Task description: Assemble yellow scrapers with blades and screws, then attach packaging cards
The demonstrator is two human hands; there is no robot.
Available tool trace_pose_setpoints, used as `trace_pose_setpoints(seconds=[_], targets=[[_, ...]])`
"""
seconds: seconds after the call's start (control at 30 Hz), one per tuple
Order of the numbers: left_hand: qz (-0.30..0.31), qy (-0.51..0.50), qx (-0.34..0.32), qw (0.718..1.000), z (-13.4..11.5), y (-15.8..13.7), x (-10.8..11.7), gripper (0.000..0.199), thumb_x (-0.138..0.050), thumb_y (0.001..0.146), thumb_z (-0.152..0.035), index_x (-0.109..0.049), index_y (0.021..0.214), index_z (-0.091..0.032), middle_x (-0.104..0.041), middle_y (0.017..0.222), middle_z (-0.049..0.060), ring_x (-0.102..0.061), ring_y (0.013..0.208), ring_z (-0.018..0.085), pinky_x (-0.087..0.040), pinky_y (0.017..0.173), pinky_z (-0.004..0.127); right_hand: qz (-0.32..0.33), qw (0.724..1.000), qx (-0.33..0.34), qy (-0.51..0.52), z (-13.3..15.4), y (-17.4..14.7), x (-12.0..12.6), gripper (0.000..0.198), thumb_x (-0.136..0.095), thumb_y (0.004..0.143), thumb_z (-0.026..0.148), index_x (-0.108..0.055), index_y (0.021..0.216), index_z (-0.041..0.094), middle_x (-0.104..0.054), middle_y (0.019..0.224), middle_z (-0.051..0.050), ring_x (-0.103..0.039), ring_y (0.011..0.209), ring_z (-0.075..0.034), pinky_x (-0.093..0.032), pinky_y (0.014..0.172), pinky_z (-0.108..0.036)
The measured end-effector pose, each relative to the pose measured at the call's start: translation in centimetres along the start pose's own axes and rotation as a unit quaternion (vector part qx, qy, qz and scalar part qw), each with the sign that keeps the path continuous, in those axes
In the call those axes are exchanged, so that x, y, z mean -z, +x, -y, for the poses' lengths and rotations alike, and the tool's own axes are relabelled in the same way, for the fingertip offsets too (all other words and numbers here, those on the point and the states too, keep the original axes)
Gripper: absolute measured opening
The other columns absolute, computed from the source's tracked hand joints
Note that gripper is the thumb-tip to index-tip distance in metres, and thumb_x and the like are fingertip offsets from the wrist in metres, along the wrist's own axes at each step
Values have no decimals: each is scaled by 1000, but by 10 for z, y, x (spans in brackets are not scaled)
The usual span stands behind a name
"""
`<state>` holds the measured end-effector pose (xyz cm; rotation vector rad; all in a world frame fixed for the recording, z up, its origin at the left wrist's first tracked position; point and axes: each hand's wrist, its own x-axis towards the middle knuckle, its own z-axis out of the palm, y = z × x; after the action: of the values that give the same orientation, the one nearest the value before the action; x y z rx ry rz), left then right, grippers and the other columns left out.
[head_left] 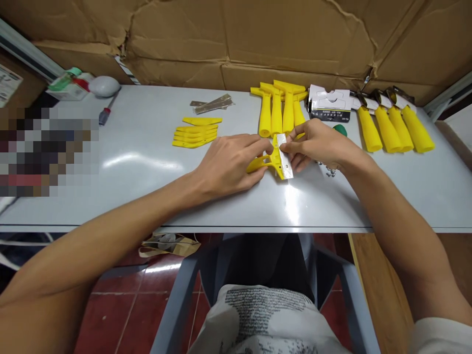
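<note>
My left hand (pixel 236 162) is closed around the handle of a yellow plastic scraper (pixel 276 160), which lies on its side above the tabletop with its wide head to the right. Between the thumb and fingers of my right hand (pixel 313 142) is a flat silvery blade (pixel 285 160), laid along the edge of the scraper's head. A small hole shows near the blade's lower end. Small screws (pixel 331 172) lie on the table beneath my right wrist, partly hidden by it. Behind that wrist a green round object (pixel 339 130) peeks out.
Yellow scraper handles (pixel 276 108) stand in a group at the back, beside a black-and-white box (pixel 329 103). Several scrapers with covered heads (pixel 391 123) lie at right. Yellow strips (pixel 195 135) and loose blades (pixel 214 103) lie left of centre; a screwdriver (pixel 105 114) is farther left.
</note>
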<state>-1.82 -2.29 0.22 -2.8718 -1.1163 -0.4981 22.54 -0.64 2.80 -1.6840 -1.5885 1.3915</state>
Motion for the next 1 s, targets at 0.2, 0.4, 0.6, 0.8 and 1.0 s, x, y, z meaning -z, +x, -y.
trace_pose_setpoints(seconds=[0.2,0.4,0.6,0.8,1.0], targets=[[35,19,-25,999,3,1,0,30,-62,104,-32,-76,129,-25,-84,114,7,-78,101,27,-41,71,35,-30,985,67,-155,-9,4,4,41,-98,82,39,-61,74,23,-70,60,-3,-65,51,-19,-61,53,-40],[85,11,-26,996,3,3,9,29,-63,107,-40,-81,126,-26,-85,114,8,-78,107,29,-44,72,36,-41,962,86,-255,-4,-2,-2,34,-83,95,31,-60,71,23,-68,59,-2,-69,61,-22,-64,86,-47],[-74,-142,87,983,65,16,27,47,-66,101,-67,-83,109,-24,-87,109,1,-71,87,16,-55,76,34,-38,956,97,-273,-6,0,-2,32,-81,94,27,-62,70,23,-68,57,-1,-68,58,-21,-60,78,-43],[-17,-37,229,973,132,14,34,35,-74,106,-55,-83,115,-22,-83,106,-12,-55,82,7,-49,98,34,-41,955,111,-271,-4,-2,-2,30,-80,94,27,-62,72,23,-69,59,0,-68,58,-20,-61,86,-46],[22,-5,205,979,129,10,29,46,-69,109,-67,-86,118,-25,-78,92,-10,-53,88,10,-41,84,35,-60,957,114,-259,0,-6,-2,30,-80,94,28,-61,71,23,-67,59,0,-65,57,-20,-60,80,-46]])
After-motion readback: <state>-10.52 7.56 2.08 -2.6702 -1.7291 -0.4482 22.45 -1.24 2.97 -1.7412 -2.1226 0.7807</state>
